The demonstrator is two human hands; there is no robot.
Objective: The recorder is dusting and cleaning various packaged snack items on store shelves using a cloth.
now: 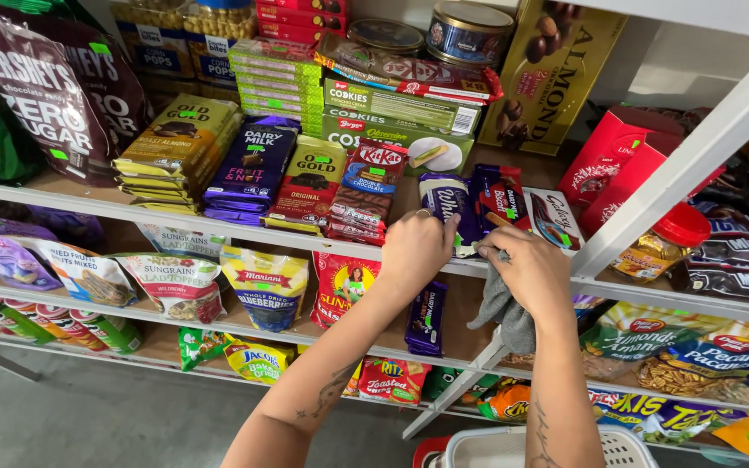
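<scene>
Head view: left hand pinches a purple chocolate bar while right hand, knuckles up, clutches a grey cloth.

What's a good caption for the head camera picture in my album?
Left hand touches a purple chocolate bar while right hand holds a grey cloth.

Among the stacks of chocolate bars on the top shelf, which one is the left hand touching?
The left hand touches the purple bar stack at the shelf's front edge, just right of the red wafer stack. The other stacks lie farther left, untouched.
</scene>
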